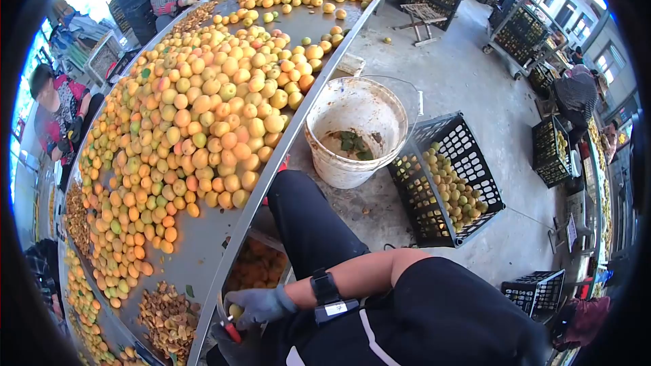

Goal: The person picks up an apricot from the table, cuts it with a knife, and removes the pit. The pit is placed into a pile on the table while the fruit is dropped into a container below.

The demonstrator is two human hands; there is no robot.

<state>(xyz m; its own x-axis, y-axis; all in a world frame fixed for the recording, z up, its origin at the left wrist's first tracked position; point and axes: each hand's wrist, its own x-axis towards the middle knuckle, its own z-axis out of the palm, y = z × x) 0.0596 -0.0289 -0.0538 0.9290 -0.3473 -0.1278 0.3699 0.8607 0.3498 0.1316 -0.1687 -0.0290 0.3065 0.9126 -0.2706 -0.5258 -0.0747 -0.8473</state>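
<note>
My right hand (pixel 260 306), in a grey glove with a dark band on the wrist, is closed around a greenish-yellow fruit (pixel 235 311) at the metal table's near edge. Close below it is my left hand (pixel 234 347), in a darker glove, partly cut off by shadow and my clothing. A small red object (pixel 232 331) shows between the two hands; its full shape is hidden. Under the table edge beside them, a container holds orange fruit (pixel 256 266). A large heap of orange and yellow fruit (pixel 203 108) covers much of the metal table (pixel 207 230).
Brown pits or scraps (pixel 166 318) lie on the table. Right of the table are a white bucket (pixel 356 112) with leaves inside and a black crate (pixel 468 156) of greenish fruit. People sit across the table (pixel 64 112) and work at far right (pixel 576 98).
</note>
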